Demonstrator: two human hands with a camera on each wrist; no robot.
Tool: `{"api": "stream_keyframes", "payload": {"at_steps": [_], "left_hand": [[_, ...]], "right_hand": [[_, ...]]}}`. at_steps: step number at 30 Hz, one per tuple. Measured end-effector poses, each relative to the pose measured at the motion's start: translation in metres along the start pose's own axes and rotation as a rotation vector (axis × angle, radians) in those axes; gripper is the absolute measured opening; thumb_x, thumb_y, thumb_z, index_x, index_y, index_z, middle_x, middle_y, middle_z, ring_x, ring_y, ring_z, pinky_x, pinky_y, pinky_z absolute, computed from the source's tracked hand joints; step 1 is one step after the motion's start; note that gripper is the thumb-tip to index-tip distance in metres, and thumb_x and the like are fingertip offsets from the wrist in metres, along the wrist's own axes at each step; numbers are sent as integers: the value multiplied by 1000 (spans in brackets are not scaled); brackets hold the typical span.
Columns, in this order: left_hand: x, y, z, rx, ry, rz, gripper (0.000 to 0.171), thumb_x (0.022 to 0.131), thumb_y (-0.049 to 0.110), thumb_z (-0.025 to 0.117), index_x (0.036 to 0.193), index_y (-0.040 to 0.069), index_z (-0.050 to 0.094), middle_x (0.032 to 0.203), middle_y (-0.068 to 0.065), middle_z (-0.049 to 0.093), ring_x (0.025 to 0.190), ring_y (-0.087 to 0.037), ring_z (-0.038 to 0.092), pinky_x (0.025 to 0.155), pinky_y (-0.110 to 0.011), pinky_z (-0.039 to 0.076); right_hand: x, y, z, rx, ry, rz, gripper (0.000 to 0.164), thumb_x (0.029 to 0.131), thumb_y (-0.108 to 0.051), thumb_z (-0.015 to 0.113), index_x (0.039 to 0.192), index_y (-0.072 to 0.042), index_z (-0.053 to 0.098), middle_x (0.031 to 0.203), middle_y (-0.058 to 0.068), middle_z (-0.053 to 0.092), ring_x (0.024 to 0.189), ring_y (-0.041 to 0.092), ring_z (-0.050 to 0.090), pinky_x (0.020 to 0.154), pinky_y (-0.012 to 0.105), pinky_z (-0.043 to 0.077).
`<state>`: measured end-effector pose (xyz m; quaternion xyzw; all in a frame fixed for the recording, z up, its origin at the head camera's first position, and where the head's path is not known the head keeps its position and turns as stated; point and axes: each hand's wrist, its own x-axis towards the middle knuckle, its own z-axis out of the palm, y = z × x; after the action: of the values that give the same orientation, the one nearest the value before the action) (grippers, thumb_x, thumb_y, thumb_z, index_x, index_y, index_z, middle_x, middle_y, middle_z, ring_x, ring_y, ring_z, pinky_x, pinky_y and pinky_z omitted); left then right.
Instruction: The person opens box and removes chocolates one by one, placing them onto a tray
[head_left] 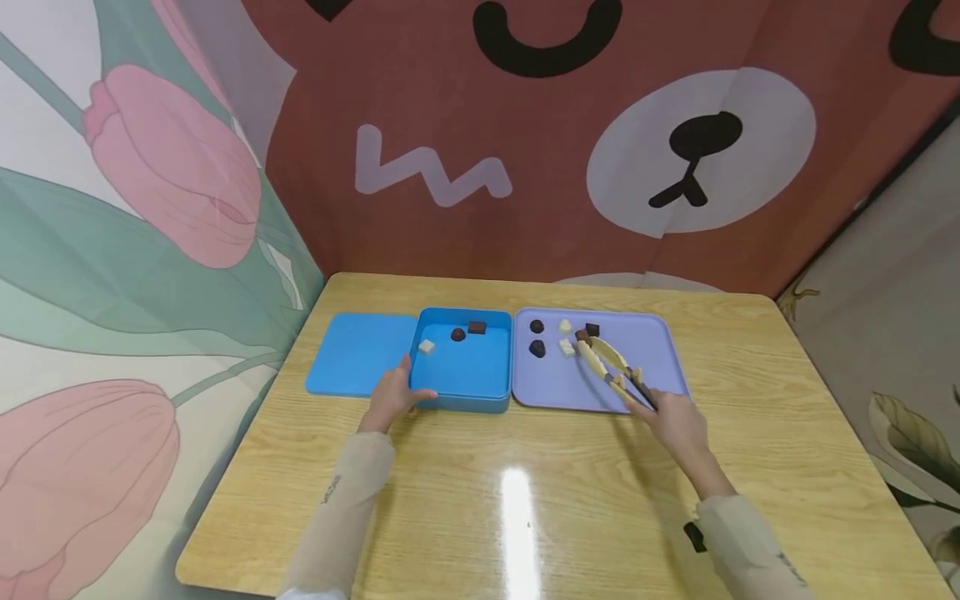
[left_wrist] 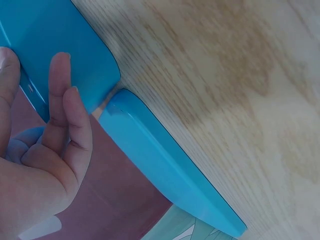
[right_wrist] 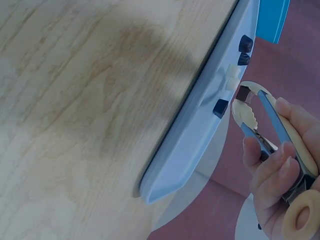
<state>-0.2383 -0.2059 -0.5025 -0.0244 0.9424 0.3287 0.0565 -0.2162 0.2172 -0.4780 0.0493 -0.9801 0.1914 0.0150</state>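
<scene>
My right hand (head_left: 678,425) grips a pair of tongs (right_wrist: 275,117) with cream tips. Between the tips is a small brown chocolate-like piece (right_wrist: 243,93), over the lilac tray (head_left: 645,337). Around it on the tray lie dark pieces (head_left: 537,348) and white pieces (head_left: 567,347). At the front left corner of the blue box (head_left: 472,402), my left hand (head_left: 392,398) rests with thumb and fingers spread. Inside the box are a white piece (head_left: 426,346), a round dark piece (head_left: 458,334) and a rectangular brown one (head_left: 477,327).
A flat blue lid (head_left: 356,354) lies left of the box, against its side. Tray and box stand side by side on a wooden table (head_left: 450,483). Behind the table hangs a printed cloth (head_left: 547,217); a floral cloth (head_left: 150,250) hangs at left.
</scene>
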Motion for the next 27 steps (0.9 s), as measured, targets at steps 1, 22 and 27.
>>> {"api": "stream_keyframes", "payload": {"at_steps": [1,22,27], "left_hand": [[0,0,0,-4,1,-1,96,73,32,73,139,-9,15,77,-18,61,49,-20,59,68,-37,49],[0,2,-1,-9,-20,-17,96,74,32,72,140,-8,13,65,-10,57,51,-22,59,60,-33,48],[-1,2,-1,0,-24,-24,96,75,32,72,140,-8,13,71,-13,58,51,-22,59,64,-35,48]], "right_hand": [[0,1,0,-1,0,5,40,82,-41,61,64,-9,46,53,3,38,48,19,39,37,29,27],[-6,11,-5,-58,-21,65,48,81,-48,60,59,-9,42,54,6,44,48,22,43,36,31,30],[-7,11,-4,-53,-44,81,47,81,-45,61,58,-9,42,53,5,43,47,20,41,37,30,30]]}}
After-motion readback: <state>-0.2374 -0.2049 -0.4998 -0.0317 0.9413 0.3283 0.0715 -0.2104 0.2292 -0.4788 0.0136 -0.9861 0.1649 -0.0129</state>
